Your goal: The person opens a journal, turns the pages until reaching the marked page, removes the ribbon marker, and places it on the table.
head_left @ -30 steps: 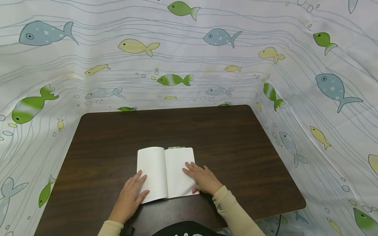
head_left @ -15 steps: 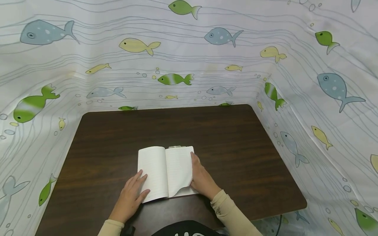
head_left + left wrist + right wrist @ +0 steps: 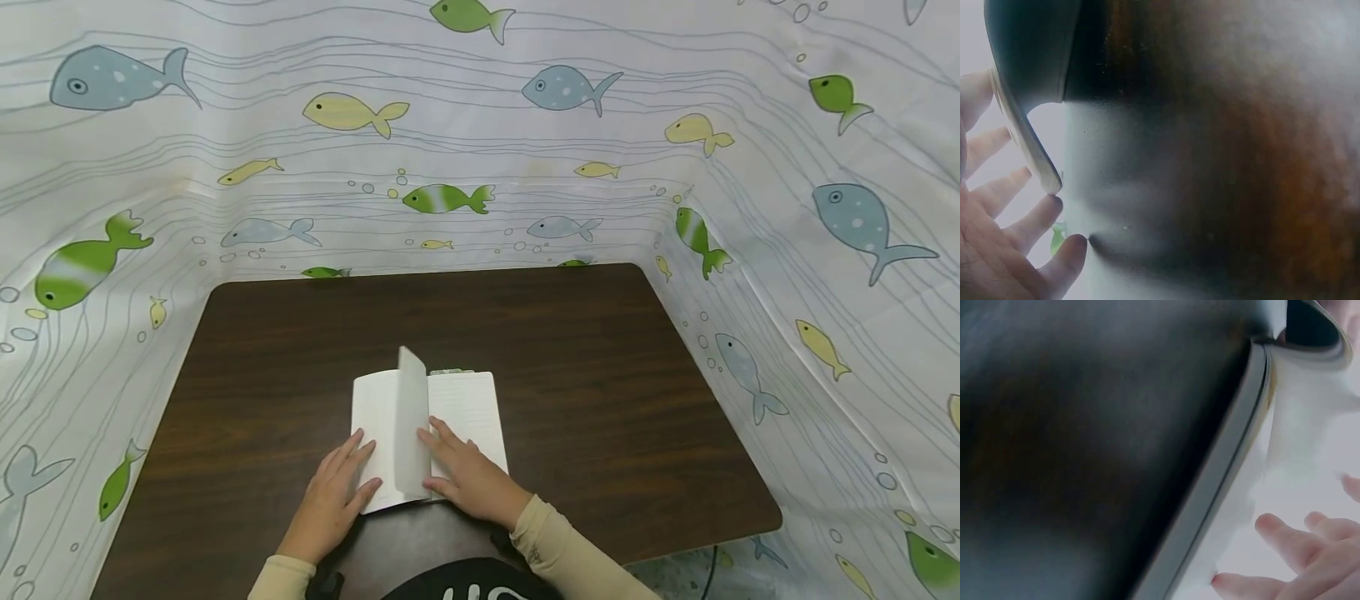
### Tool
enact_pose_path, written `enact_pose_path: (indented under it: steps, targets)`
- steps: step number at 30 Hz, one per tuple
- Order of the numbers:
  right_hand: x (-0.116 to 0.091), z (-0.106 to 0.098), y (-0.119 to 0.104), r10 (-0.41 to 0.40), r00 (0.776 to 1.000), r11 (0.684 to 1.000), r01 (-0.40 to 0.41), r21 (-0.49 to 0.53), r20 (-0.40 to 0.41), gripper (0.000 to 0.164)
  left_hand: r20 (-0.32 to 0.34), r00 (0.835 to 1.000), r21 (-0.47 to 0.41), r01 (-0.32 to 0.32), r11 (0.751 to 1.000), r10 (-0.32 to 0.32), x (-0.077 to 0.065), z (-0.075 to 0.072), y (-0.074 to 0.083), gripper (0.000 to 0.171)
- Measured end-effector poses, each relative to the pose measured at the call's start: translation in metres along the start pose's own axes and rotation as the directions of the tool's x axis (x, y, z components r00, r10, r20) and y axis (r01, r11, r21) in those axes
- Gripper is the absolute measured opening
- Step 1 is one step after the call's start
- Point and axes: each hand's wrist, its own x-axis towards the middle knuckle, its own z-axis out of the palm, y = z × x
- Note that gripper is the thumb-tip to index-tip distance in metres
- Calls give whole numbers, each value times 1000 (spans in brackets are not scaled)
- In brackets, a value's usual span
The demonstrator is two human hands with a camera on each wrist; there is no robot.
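Observation:
An open notebook with white, faintly lined pages [image 3: 468,408] lies on the dark wooden table [image 3: 300,333]. One leaf [image 3: 411,425] stands nearly upright near the fold. My left hand [image 3: 326,504] rests along the left page's outer edge with its fingers extended. In the left wrist view, that hand's fingertips [image 3: 1075,250] are spread at the notebook's edge, below its dark cover [image 3: 1035,50]. My right hand [image 3: 476,479] is over the right page, fingers spread and fingertips against the raised leaf. In the right wrist view, the notebook's page edge [image 3: 1216,481] runs beside its fingers [image 3: 1291,540].
A white curtain [image 3: 465,108] printed with fish surrounds the table on the back and both sides. A small patterned edge [image 3: 450,371] shows behind the notebook's top. Something black with white marks [image 3: 472,579] is at the near table edge.
My right hand has gone from lying on the right page, to holding its outer edge, to near the fold, and a leaf has swung up leftward. My left hand has stayed in place.

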Motion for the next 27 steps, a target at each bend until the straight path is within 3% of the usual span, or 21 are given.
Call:
enact_pose_path:
  steps: [5,10,12,15,17,19,22,24,27]
  targets:
    - [0,11,-3,-121,992,974,124,-191,30,52,-6,1000,-41,19,999,-19,0,-1,1,48]
    - [1,14,-6,-153,988,958,157,-240,32,49,-30,998,-143,54,988,-59,1,-2,0,39]
    - [2,13,-7,-143,989,957,149,-249,43,49,-24,995,-219,91,971,-98,1,-3,0,40]
    - [2,13,-9,-134,989,949,146,-278,62,51,9,987,-350,152,925,-158,1,-5,-1,46]
    - [2,13,-9,-134,989,946,148,-288,69,51,37,981,-384,192,903,-192,2,-6,0,50]
    - [2,14,-8,-139,987,942,156,-297,78,51,48,978,-353,205,913,-201,3,-6,-1,58]
    - [2,12,-8,-144,983,949,170,-264,114,50,48,982,-224,191,956,-185,3,-4,-1,72]
    - [2,9,-7,-154,977,955,185,-230,146,50,39,986,-141,163,976,-160,3,-2,-1,71]
    - [2,1,-3,-157,972,971,184,-151,177,51,11,993,-98,115,989,-115,3,0,-1,64]
